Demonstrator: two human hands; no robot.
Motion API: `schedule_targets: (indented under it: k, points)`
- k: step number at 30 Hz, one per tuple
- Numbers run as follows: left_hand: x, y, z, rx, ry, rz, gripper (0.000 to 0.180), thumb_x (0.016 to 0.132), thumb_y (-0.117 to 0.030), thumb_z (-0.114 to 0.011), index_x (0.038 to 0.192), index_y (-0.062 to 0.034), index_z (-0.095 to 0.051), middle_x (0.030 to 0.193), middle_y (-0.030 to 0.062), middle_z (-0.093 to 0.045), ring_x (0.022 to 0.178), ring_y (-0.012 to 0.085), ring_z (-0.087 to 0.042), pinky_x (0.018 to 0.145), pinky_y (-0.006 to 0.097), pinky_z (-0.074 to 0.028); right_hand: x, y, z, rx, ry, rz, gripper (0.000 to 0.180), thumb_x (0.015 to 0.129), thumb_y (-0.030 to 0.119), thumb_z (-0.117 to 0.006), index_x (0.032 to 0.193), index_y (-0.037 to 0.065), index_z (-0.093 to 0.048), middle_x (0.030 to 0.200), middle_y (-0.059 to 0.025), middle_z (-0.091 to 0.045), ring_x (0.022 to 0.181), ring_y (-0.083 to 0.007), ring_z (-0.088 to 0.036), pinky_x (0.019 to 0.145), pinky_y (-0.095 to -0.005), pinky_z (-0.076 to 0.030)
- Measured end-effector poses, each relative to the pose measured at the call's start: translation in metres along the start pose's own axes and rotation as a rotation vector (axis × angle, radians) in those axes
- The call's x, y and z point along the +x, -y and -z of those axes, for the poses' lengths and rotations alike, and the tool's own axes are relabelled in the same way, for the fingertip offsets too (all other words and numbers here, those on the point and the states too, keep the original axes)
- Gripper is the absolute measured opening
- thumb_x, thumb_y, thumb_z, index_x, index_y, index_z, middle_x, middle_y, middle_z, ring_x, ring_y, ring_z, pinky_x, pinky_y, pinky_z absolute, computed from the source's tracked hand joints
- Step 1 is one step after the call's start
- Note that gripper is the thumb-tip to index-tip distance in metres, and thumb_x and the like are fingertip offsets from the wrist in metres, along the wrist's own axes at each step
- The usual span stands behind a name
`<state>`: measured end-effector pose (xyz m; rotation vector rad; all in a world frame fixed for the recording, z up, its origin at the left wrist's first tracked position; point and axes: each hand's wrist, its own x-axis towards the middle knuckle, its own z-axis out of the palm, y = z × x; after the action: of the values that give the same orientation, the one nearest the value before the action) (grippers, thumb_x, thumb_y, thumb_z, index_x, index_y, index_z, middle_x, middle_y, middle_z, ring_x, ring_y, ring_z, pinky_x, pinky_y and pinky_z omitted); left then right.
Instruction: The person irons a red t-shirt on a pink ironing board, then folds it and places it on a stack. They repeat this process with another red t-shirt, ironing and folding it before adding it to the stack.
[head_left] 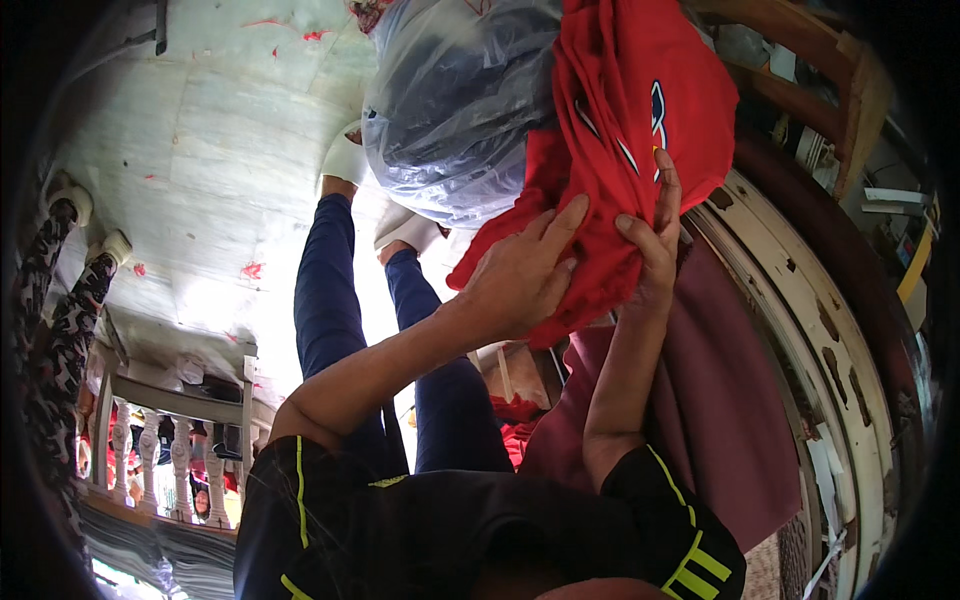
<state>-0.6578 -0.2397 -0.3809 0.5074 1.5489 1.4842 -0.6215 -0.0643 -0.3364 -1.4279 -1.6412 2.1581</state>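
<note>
A bright red cloth garment point(690, 110) with a dark, white-edged printed emblem hangs in folds in front of me. My left hand point(520, 268) is on its lower left part, thumb and bent fingers closing on the fabric and the index finger stretched along it. On the right side, my right hand point(652, 235) grips the same cloth between the thumb and the other fingers, with one finger pointing up beside the emblem. Some fingertips of both hands are hidden in the folds. Behind the garment's left side sits a large clear plastic bag point(450, 110) of dark contents.
Maroon fabric point(715, 400) drapes below the garment, beside a worn, curved-looking pale wooden edge point(800, 270). A wooden frame point(860, 110) stands at upper right. Red scraps point(252, 270) lie on the tiled floor point(220, 130). Another person's patterned trouser legs point(75, 270) are at far left, near a balustered bench point(170, 400).
</note>
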Motion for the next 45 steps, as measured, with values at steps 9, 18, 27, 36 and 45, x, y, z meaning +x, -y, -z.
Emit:
schedule_targets:
  k: [9,18,27,36,45]
  points:
    - [0.010,-0.051,-0.010,-0.155,0.264,0.144,0.077,0.093,-0.019,-0.060,0.157,-0.0029,-0.019,0.144,0.0395,-0.033,0.126,0.0556,-0.046,0.105,0.050,-0.042,0.005,0.017,0.051,-0.125,0.091,-0.019,0.100,0.062,0.013,-0.062,0.155,-0.002,-0.028,0.157,-0.0159,-0.033,0.143,-0.0262,-0.037,0.121,-0.0377,-0.026]
    - [-0.017,0.083,0.048,0.063,-0.160,0.184,0.065,0.101,-0.031,-0.046,0.153,0.0027,-0.027,0.144,0.0275,-0.048,0.132,0.0405,-0.049,0.112,0.044,-0.036,0.010,-0.019,-0.006,-0.394,0.123,-0.070,0.080,0.080,0.008,-0.077,0.151,0.011,-0.039,0.153,-0.0178,-0.038,0.136,-0.0317,-0.040,0.114,-0.0431,-0.031]
    - [0.008,0.065,0.067,0.047,-0.086,0.286,0.070,0.097,-0.038,-0.059,0.148,0.0036,-0.034,0.136,0.0301,-0.054,0.124,0.0400,-0.056,0.107,0.040,-0.042,0.060,-0.094,-0.002,-1.420,-0.411,0.295,0.072,0.088,0.054,-0.060,0.150,0.020,-0.044,0.159,-0.0190,-0.026,0.138,-0.0544,-0.027,0.105,-0.0688,-0.028]
    - [-0.003,0.051,0.084,0.223,-0.082,0.257,0.065,0.098,-0.034,-0.062,0.145,0.0030,-0.037,0.128,0.0263,-0.057,0.116,0.0359,-0.058,0.100,0.042,-0.045,0.023,-0.066,-0.039,-1.206,-0.523,0.256,0.072,0.079,0.039,-0.074,0.141,0.011,-0.051,0.150,-0.0229,-0.035,0.136,-0.0467,-0.037,0.104,-0.0599,-0.039]
    - [-0.079,0.050,0.213,0.582,-0.010,0.253,0.046,0.094,-0.024,-0.068,0.134,-0.0067,-0.056,0.116,0.0199,-0.063,0.088,0.0251,-0.065,0.076,0.035,-0.053,-0.171,-0.104,-0.136,-0.813,-0.017,0.157,0.070,0.086,0.033,-0.075,0.143,0.007,-0.046,0.143,-0.0297,-0.042,0.131,-0.0465,-0.045,0.108,-0.0510,-0.041]
